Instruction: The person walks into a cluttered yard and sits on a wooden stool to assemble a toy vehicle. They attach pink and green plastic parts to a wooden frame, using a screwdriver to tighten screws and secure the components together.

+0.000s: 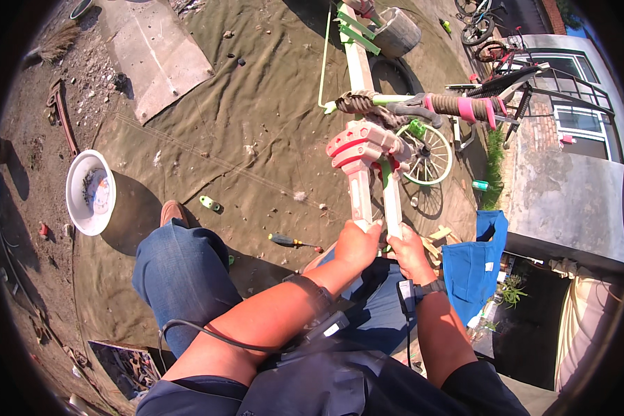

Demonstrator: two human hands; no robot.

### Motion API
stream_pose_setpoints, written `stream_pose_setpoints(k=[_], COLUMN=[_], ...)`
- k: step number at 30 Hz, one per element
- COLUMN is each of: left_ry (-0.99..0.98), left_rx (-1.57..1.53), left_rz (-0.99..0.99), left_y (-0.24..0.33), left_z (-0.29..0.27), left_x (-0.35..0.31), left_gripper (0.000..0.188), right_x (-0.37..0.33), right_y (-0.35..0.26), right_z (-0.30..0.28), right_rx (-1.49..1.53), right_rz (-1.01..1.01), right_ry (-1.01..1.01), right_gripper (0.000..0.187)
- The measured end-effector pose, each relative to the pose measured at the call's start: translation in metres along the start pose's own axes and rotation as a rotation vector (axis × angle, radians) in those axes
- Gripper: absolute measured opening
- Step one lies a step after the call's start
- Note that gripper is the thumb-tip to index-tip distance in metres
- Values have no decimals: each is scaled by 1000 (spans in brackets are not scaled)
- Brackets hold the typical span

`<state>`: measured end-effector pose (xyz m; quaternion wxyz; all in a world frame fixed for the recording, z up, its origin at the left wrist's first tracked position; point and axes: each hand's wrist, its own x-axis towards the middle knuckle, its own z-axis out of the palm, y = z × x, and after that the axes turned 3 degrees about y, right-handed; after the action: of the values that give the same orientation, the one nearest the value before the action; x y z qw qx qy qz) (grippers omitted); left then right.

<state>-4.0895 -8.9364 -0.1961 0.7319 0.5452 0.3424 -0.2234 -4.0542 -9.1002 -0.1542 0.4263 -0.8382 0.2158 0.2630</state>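
Note:
Both my hands are closed on a long two-handled tool with a thick red head (359,144), which looks like a bolt cutter. My left hand (359,246) wraps the near end of its left handle (360,194). The near end of the right handle (392,208) is in my right hand (410,255). The two handles are a short gap apart. Beyond the red head lies a light-green bar (381,100) wound with dark cord, with a pink-and-brown wrapped part (461,106) to its right. Whether the jaws grip anything is hidden.
A small spoked wheel (430,154) stands right of the tool. On the brown ground sheet (256,139) lie a screwdriver (291,241) and a green piece (210,203). A white basin (91,193) is at left, a grey bucket (397,33) far ahead, blue cloth (468,274) at right.

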Motion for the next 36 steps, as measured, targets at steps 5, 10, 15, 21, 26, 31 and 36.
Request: stream_pose_setpoints(k=[5,10,15,21,26,31,36], left_ry=[34,-51,-42,-30,125,190,312], left_rx=[22,-87,-154,-186,-37,81,172], left_rz=[29,-36,-43,-133,-111,-134,-104], left_y=[-2,6,-15,-13,-46,-75,-102], left_z=[-5,-29,-59,-105,-133,-143,-147], left_x=[1,-1,17,11,31,40,51], left_gripper=[57,52,32,28,20,14,13], right_x=[0,2,15,1,13,10,4], right_y=[3,7,29,36,62,80,71], right_z=[6,17,55,105,141,163,163], right_rx=[-5,-11,-73,131,180,133,-21], right_rz=[-19,45,-61,-23,-18,61,62], right_ry=[27,5,27,-45,-182,-168,-135], right_gripper=[22,30,30,31,22,26,45])
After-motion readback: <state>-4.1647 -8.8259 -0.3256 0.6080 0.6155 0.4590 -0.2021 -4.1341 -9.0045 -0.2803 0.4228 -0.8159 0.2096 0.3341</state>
